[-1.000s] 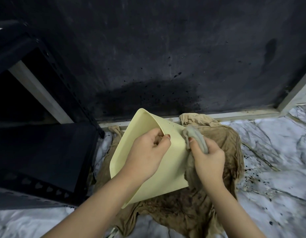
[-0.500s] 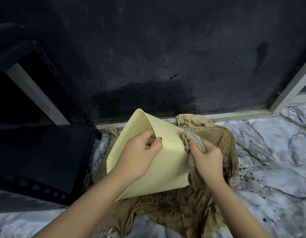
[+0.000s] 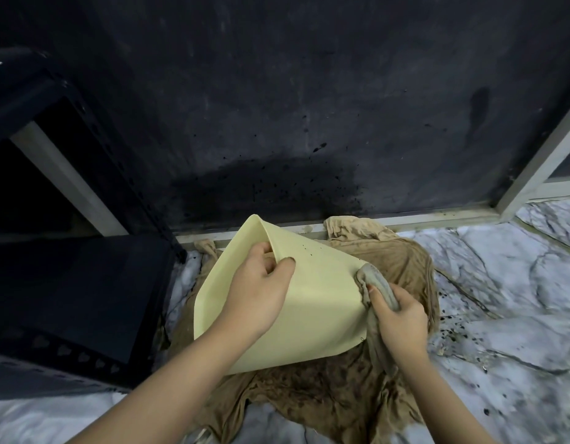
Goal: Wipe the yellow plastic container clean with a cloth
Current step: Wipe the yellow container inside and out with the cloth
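The pale yellow plastic container (image 3: 322, 299) is tilted, its corner pointing up toward the dark wall. My left hand (image 3: 258, 293) pinches its upper edge, thumb on the outer face. My right hand (image 3: 397, 318) grips a bunched grey cloth (image 3: 375, 282) and presses it against the container's right edge. A few dark specks show on the yellow face near the top.
A stained brown fabric (image 3: 335, 398) lies spread on the marble floor (image 3: 501, 315) under the container. A black metal rack (image 3: 72, 290) stands at the left. The dark spattered wall (image 3: 277, 123) is close behind; dark specks dot the floor at right.
My right hand with the grey cloth has slid rightward and down along the container's face to its right edge. The left hand keeps its hold on the upper edge.
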A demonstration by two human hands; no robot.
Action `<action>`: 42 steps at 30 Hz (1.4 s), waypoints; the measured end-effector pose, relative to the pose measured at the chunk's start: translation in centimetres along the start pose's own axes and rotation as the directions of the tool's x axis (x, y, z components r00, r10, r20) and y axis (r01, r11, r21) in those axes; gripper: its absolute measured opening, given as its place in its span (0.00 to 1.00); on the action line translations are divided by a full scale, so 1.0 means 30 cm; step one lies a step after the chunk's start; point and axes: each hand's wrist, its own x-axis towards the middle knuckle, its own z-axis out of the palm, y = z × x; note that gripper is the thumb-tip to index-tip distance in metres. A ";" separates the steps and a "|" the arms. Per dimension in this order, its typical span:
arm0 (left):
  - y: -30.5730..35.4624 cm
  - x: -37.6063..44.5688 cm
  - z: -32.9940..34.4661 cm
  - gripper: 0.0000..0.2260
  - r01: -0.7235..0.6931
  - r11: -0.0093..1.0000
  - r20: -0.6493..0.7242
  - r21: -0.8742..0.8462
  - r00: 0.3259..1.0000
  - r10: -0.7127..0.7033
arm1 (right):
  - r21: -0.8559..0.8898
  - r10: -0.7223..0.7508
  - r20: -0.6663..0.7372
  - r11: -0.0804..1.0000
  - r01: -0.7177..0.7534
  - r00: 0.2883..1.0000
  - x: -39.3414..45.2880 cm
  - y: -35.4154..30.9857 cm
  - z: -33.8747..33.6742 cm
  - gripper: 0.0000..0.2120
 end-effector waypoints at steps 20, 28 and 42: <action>-0.040 0.004 0.026 0.05 -0.173 0.981 -0.136 0.091 0.973 0.185 | 0.021 -0.267 0.143 0.964 0.267 0.953 -0.083 -0.165 0.106 0.05; -0.058 0.014 0.020 0.04 -0.169 0.983 -0.133 0.077 0.975 0.178 | -0.089 0.001 0.042 0.996 0.002 0.999 0.031 -0.021 0.039 0.10; -0.057 0.006 0.036 0.05 -0.171 0.985 -0.159 0.024 0.972 0.173 | -0.128 -0.004 0.010 0.992 0.005 1.000 -0.021 -0.066 0.053 0.11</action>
